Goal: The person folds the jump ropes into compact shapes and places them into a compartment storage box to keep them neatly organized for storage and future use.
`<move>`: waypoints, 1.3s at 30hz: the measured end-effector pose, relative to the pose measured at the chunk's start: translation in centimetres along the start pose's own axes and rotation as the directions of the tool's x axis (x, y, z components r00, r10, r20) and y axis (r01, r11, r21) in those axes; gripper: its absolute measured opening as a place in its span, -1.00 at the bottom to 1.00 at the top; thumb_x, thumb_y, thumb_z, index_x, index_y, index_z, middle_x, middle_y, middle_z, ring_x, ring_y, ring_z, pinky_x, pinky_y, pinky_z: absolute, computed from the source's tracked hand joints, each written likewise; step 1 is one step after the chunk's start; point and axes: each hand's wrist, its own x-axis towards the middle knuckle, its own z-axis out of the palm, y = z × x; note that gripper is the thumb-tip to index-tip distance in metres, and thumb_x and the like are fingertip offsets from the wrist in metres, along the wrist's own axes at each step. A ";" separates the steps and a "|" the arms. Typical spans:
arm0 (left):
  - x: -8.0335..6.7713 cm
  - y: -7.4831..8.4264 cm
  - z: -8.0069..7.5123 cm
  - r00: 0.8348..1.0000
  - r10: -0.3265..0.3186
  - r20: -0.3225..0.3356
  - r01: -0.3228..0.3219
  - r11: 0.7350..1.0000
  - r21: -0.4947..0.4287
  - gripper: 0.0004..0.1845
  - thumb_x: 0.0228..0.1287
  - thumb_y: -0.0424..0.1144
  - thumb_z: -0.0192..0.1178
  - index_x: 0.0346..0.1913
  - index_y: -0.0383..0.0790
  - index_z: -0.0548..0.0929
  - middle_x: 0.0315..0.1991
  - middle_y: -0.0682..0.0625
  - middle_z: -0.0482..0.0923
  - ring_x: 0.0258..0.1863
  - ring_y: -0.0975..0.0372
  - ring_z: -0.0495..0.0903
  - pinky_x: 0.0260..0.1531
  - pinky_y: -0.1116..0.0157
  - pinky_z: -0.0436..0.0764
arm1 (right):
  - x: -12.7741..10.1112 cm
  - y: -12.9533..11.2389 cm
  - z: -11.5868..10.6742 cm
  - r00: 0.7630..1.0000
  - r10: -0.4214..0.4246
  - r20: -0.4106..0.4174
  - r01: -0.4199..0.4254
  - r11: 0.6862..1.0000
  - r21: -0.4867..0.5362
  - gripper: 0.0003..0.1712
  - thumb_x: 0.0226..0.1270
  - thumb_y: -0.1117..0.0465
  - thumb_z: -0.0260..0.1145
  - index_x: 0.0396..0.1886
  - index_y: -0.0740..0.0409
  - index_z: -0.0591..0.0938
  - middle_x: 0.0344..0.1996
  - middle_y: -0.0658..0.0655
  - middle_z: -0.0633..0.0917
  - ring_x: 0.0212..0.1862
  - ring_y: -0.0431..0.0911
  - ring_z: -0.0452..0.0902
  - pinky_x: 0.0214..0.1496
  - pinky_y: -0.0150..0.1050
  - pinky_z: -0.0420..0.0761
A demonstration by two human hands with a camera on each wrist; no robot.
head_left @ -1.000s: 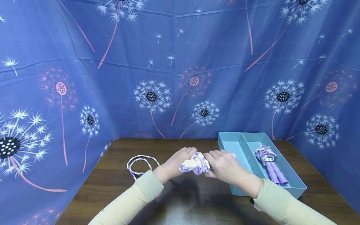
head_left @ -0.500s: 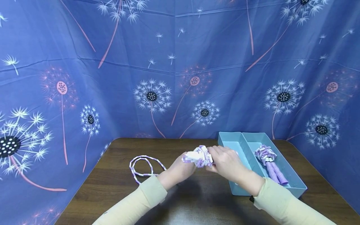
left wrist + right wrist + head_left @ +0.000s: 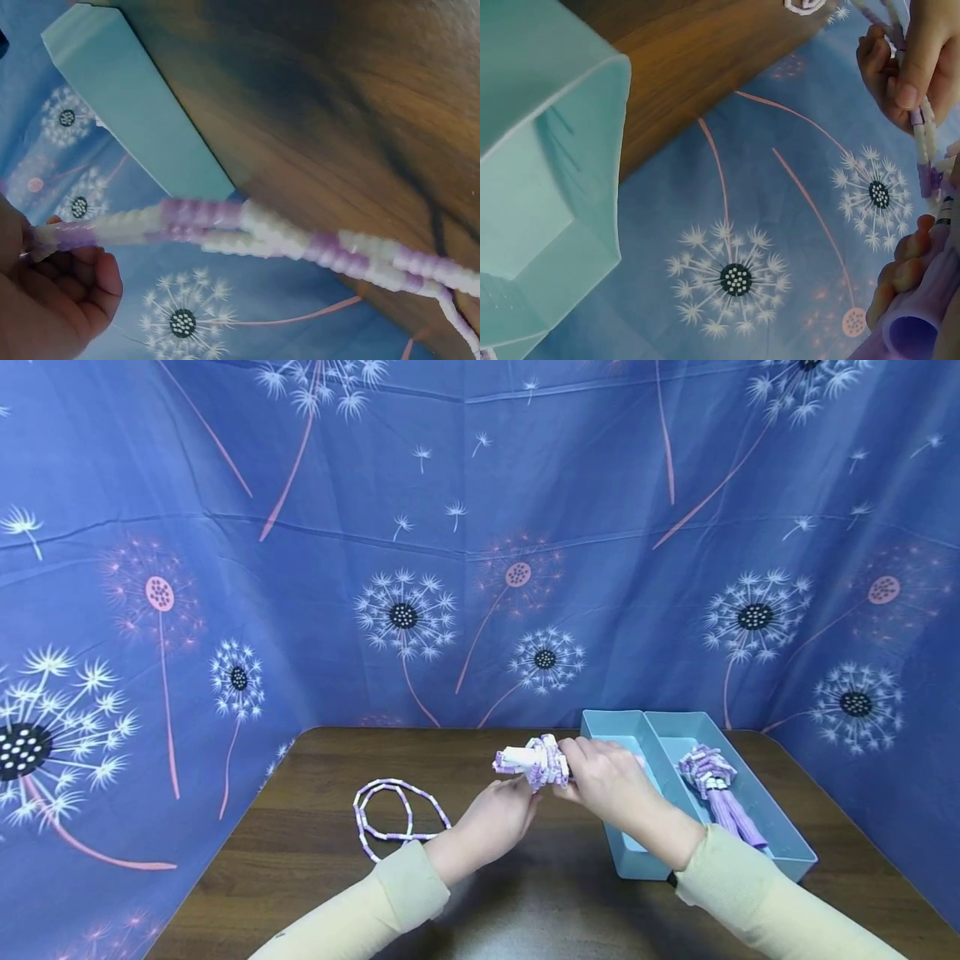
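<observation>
A beaded jump rope in purple and white is wound into a bundle (image 3: 549, 763) above the table. My right hand (image 3: 615, 783) grips it by its purple handles (image 3: 924, 304), whose hollow end shows in the right wrist view. My left hand (image 3: 497, 820), just below and left of the bundle, pinches the doubled rope strands (image 3: 206, 214) between thumb and fingers. From the left hand the strands run down to the tabletop, where the rope's tail (image 3: 390, 782) lies in loose loops at the left.
A light blue box (image 3: 793, 870) with two compartments stands right of the hands, partly behind the right forearm. Its right compartment holds another wound jump rope (image 3: 709, 768) with purple handles. A blue dandelion-print cloth (image 3: 465, 635) hangs around the wooden table (image 3: 315, 827).
My left hand has come down and right, from beside the bundle to below it. Bundle and right hand have risen slightly. The loose loops on the table have slid a little to the right.
</observation>
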 end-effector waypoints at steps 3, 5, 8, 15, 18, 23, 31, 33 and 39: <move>0.0 0.3 -0.3 1.000 -0.015 -0.016 0.015 0.999 -0.028 -0.88 0.25 -0.20 0.17 -0.30 -0.18 0.51 -0.60 0.11 0.54 -0.56 0.31 0.58 -0.49 0.33 0.54 | -0.1 0.1 0.2 1.000 0.013 -0.006 -0.013 1.000 -0.011 -0.58 0.02 -0.06 0.20 -0.43 0.26 0.44 -0.70 0.04 0.39 -0.71 -0.10 0.23 -0.72 -0.21 0.32; 0.0 0.6 -0.5 0.999 -0.017 -0.035 0.016 1.000 -0.026 -0.87 0.21 -0.20 0.20 -0.34 -0.18 0.49 -0.62 0.10 0.52 -0.59 0.31 0.55 -0.53 0.34 0.51 | -0.1 0.2 0.3 1.000 0.026 0.003 -0.026 0.999 -0.021 -0.55 0.04 -0.08 0.21 -0.43 0.27 0.44 -0.70 0.05 0.39 -0.72 -0.09 0.25 -0.73 -0.22 0.30; -0.1 1.1 -1.0 0.999 -0.003 -0.033 0.003 1.000 0.001 -0.83 0.20 -0.18 0.21 -0.37 -0.18 0.46 -0.64 0.10 0.49 -0.64 0.32 0.52 -0.59 0.37 0.46 | -0.1 0.5 0.4 0.997 0.071 0.031 -0.070 0.997 -0.035 -0.51 0.03 -0.11 0.25 -0.45 0.26 0.42 -0.72 0.07 0.39 -0.73 -0.07 0.28 -0.74 -0.19 0.29; -0.3 2.0 -1.8 1.000 0.005 -0.019 -0.003 0.995 0.100 -0.79 0.20 -0.12 0.20 -0.41 -0.15 0.44 -0.66 0.11 0.47 -0.65 0.32 0.52 -0.65 0.40 0.35 | -0.4 1.1 0.6 0.993 0.100 0.065 -0.094 0.992 -0.089 -0.48 0.00 -0.14 0.27 -0.48 0.25 0.39 -0.76 0.07 0.36 -0.75 -0.07 0.23 -0.76 -0.22 0.22; -0.5 2.2 -2.0 1.000 0.023 -0.001 -0.022 0.990 0.137 -0.78 0.18 -0.11 0.22 -0.42 -0.14 0.44 -0.65 0.12 0.45 -0.66 0.33 0.48 -0.66 0.40 0.31 | -0.6 1.4 0.7 0.994 0.093 0.054 -0.087 0.990 -0.115 -0.50 -0.01 -0.10 0.30 -0.49 0.26 0.39 -0.76 0.07 0.36 -0.76 -0.07 0.23 -0.77 -0.24 0.20; -1.5 2.7 -2.7 0.993 0.109 0.040 -0.114 0.985 0.133 -0.77 0.23 -0.11 0.19 -0.43 -0.11 0.39 -0.65 0.16 0.38 -0.71 0.36 0.38 -0.68 0.45 0.09 | -1.2 3.0 0.8 0.985 0.159 0.060 -0.144 0.968 -0.205 -0.41 -0.18 -0.05 0.51 -0.51 0.27 0.38 -0.77 0.09 0.32 -0.78 -0.07 0.19 -0.78 -0.26 0.12; -1.3 2.5 -4.3 0.990 0.112 0.083 -0.119 0.990 0.079 -0.78 0.35 -0.12 0.05 -0.42 -0.11 0.36 -0.66 0.16 0.34 -0.71 0.35 0.30 -0.66 0.43 0.07 | -2.6 3.9 1.1 0.990 0.110 0.086 -0.087 0.967 -0.238 -0.43 -0.19 -0.09 0.47 -0.52 0.25 0.37 -0.78 0.08 0.32 -0.78 -0.07 0.20 -0.78 -0.25 0.17; -0.9 2.2 -4.9 0.989 0.117 0.086 -0.124 0.989 0.076 -0.78 0.37 -0.12 0.02 -0.42 -0.10 0.36 -0.66 0.16 0.31 -0.72 0.35 0.25 -0.65 0.42 0.06 | -2.8 3.9 1.1 0.992 0.099 0.075 -0.077 0.966 -0.246 -0.43 -0.21 -0.09 0.46 -0.54 0.24 0.37 -0.77 0.09 0.33 -0.77 -0.03 0.22 -0.78 -0.21 0.21; 0.7 0.8 -7.0 0.992 0.121 0.029 -0.124 0.985 0.122 -0.78 0.36 -0.13 0.02 -0.43 -0.10 0.34 -0.63 0.12 0.35 -0.68 0.29 0.33 -0.61 0.37 0.19 | -3.2 3.5 1.4 0.992 0.076 0.104 -0.048 0.967 -0.250 -0.37 -0.37 -0.05 0.56 -0.51 0.27 0.40 -0.76 0.12 0.37 -0.76 0.01 0.25 -0.76 -0.18 0.25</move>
